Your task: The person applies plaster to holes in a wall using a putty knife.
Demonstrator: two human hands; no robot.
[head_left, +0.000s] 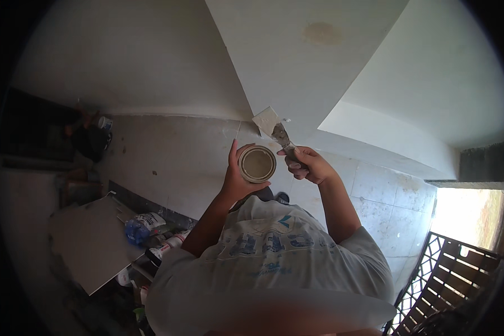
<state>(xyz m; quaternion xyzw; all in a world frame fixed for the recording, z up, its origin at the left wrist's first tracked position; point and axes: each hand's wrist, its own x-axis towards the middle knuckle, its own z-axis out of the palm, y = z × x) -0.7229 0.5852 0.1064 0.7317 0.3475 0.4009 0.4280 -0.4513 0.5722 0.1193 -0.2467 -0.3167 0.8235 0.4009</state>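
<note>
Round a metal can [257, 164] wrap the fingers of my left hand [239, 178]; the can's round top faces up at me and looks pale inside. My right hand [313, 165] grips the handle of a putty knife [280, 134], just right of the can and apart from it. White paste coats the knife's wide blade, which points up and left toward the base of a pale pillar [308, 61]. A small white lump shows beside the blade. Whether the blade touches the pillar, I cannot tell.
A brownish patch marks the pillar higher up. At left, a board [92, 241] leans near a blue-and-clear bottle [143, 227] and other clutter. A dark slatted gate [453, 274] stands at right by a bright doorway [467, 215]. Tiled floor [190, 162] lies below my hands.
</note>
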